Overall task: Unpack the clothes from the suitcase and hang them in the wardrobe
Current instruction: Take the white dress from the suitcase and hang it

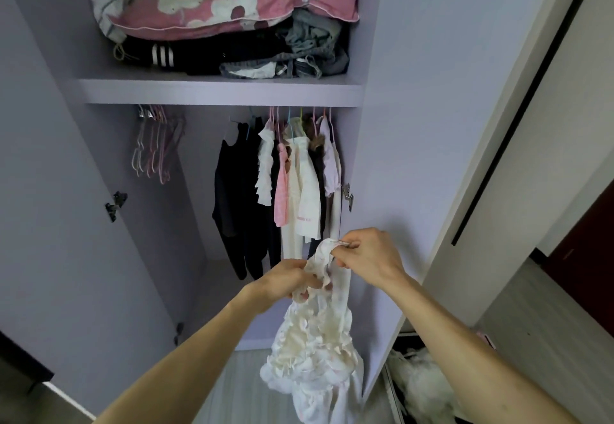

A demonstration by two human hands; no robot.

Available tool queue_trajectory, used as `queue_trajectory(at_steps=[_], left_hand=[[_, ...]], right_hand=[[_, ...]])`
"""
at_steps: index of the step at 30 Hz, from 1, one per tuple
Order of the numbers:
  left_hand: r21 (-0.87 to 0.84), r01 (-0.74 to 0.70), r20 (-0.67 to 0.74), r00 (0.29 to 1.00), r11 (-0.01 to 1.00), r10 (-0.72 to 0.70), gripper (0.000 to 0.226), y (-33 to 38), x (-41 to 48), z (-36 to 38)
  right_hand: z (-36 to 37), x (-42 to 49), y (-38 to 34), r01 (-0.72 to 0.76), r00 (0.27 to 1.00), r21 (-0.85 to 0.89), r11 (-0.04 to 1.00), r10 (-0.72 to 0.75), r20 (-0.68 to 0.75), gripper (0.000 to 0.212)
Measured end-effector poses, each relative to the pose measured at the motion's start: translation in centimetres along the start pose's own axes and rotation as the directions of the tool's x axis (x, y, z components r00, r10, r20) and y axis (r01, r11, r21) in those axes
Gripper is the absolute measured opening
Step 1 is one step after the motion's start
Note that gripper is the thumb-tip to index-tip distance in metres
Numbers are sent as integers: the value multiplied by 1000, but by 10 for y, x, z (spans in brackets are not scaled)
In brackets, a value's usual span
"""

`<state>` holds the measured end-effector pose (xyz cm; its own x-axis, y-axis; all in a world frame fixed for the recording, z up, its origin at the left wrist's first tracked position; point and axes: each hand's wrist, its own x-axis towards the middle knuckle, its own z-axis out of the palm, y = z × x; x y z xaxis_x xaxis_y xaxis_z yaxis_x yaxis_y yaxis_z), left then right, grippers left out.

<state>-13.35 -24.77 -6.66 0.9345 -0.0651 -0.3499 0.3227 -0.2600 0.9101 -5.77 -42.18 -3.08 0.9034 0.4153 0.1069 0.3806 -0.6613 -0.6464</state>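
Low at centre frame, the white garment [315, 340] hangs straight down from both hands: the right hand [368, 257] pinches its top edge, the left hand [285, 280] grips bunched fabric just below. Empty hangers [156, 148] sit upper left, nearer the left hand.

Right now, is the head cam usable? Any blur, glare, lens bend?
Head view: soft even light, no glare; left hand and right hand fairly sharp; white dress washes out; hanging black clothes lose detail; door leans with wide-angle bend.
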Motion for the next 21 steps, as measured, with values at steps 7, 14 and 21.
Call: queue_trajectory(at_steps=[7,14,21], left_hand=[[-12,-42,-122,992,999,40,32,15,-3,-5],[388,36,-56,998,921,-16,18,39,-11,-37],[810,303,-465,854,503,233,13,16,-59,-95]], right_hand=[[5,6,36,-32,999,77,997,33,-11,12],[50,-7,26,-266,874,511,817,-19,486,23],[91,21,-31,9,919,422,906,-175,354,21]])
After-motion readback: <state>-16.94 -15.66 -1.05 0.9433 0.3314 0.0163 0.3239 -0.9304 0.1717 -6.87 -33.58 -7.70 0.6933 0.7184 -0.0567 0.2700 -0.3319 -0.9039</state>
